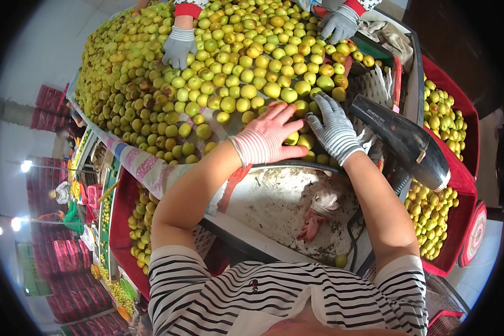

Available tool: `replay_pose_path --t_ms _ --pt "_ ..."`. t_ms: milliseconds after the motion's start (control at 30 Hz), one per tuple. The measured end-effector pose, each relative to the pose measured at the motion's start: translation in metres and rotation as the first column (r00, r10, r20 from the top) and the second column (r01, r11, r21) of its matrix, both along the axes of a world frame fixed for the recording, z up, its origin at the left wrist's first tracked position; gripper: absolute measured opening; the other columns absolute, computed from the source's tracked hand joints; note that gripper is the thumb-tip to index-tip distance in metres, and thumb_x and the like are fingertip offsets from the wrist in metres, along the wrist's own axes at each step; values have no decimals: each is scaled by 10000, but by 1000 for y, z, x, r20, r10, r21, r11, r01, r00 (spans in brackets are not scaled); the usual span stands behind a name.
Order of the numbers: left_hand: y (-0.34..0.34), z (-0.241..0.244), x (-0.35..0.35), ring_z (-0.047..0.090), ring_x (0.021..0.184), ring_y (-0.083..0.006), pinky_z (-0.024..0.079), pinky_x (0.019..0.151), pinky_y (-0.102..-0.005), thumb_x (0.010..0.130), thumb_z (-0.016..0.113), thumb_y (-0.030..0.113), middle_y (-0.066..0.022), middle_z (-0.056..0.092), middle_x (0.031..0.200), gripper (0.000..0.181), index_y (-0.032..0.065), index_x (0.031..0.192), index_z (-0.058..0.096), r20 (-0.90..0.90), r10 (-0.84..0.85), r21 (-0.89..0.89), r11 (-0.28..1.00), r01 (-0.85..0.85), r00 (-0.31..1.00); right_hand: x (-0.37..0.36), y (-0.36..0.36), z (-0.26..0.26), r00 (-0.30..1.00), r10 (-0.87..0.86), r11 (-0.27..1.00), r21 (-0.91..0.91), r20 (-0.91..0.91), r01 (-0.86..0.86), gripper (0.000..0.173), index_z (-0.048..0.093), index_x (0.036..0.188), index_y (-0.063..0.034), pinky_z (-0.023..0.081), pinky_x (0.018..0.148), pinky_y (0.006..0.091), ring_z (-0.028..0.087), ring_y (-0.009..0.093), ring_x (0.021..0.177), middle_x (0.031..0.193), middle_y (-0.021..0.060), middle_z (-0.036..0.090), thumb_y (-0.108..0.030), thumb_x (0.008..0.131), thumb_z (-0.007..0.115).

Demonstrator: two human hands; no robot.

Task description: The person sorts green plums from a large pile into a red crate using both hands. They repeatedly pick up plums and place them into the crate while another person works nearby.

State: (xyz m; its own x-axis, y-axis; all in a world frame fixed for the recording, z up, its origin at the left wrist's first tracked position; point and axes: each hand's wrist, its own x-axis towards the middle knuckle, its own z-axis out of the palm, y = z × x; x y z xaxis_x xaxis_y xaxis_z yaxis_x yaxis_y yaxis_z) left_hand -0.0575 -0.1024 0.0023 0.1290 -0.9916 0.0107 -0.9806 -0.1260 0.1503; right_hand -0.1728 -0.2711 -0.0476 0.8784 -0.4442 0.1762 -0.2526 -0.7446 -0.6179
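Observation:
A large heap of round yellow-green fruits [235, 92], apparently jujubes, some with brown patches, covers the table before me. My left hand [263, 135], in a red-and-white striped glove, lies palm down over fruits at the near edge with its fingers spread. Just right of it, my right hand [334, 128] wears a grey-and-white striped glove. Its fingertips touch fruits near the mouth of a chute lined with white foam netting [371, 86]. I see no fruit gripped in either hand; what lies under the palms is hidden. A black hair dryer [399, 140] stands close to my right wrist.
Across the heap, a co-worker's grey-gloved hands [179, 47] reach in. Red-lined bins of fruit [449, 168] flank the table on the right, another bin [124, 235] on the left. A crumpled glove [313, 224] and a black cable [353, 239] lie in the dirty white tray [260, 210] below my hands.

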Motion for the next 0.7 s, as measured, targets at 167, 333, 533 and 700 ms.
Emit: replay_pose_path --t_ms 167,333,533,700 --pt "-3 15 14 435 1307 -328 286 1141 -454 918 513 504 -169 469 1397 587 51 1290 540 101 2 -32 999 1 995 0 -2 -5 1000 0 999 -38 12 0 570 444 1373 -62 346 1098 432 398 351 1326 1411 185 448 -311 888 611" --pt "17 7 78 302 1394 -345 157 1177 -476 928 370 607 -195 291 1520 751 80 1461 321 414 482 80 826 -558 772 -1 -2 -4 1000 10 999 -37 -8 -11 568 436 1378 -56 338 1103 430 394 350 1328 1420 175 440 -294 891 608" --pt "26 -24 116 270 1407 -347 111 1172 -493 956 331 579 -170 299 1525 696 91 1451 368 503 574 -51 766 -640 646 0 1 -2 1000 24 1000 -16 -13 -24 568 416 1389 -53 335 1100 450 378 352 1336 1430 184 420 -276 898 594" --pt "-5 -39 81 257 1411 -360 133 1171 -497 964 357 541 -194 278 1525 718 19 1455 310 404 516 -72 841 -537 755 0 -2 -11 1000 26 998 -62 0 -26 562 409 1389 -70 332 1101 458 373 364 1337 1429 187 416 -277 898 586"
